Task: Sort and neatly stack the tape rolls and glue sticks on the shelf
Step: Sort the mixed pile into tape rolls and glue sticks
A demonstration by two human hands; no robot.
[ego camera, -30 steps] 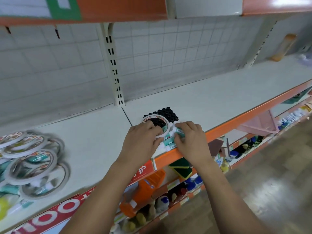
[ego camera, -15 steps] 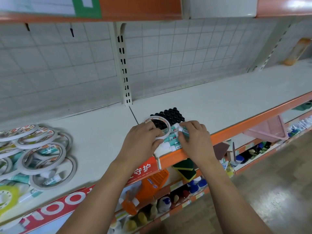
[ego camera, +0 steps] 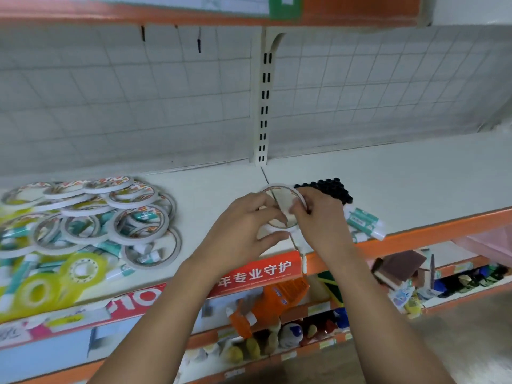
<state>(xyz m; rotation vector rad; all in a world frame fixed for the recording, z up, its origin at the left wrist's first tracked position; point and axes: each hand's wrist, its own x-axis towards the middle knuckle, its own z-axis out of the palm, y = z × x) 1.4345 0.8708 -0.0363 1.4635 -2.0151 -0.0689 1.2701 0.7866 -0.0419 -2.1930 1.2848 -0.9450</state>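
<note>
White shelf (ego camera: pixel 401 173), gridded wall (ego camera: pixel 138 106) — in front of the slotted upright (ego camera: pixel 264 106), left hand (ego camera: pixel 243 231) and right hand (ego camera: pixel 321 220) pinch one tape roll (ego camera: pixel 282 198)

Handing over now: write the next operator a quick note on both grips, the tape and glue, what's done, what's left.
Left grip and right grip, bare hands, both pinch one white tape roll at the shelf seam.
Done: a batch of glue sticks grouped just right of it.
Left: the jumbled pile of tape rolls and glue sticks at far left, yellow rolls included, unsorted.
</note>
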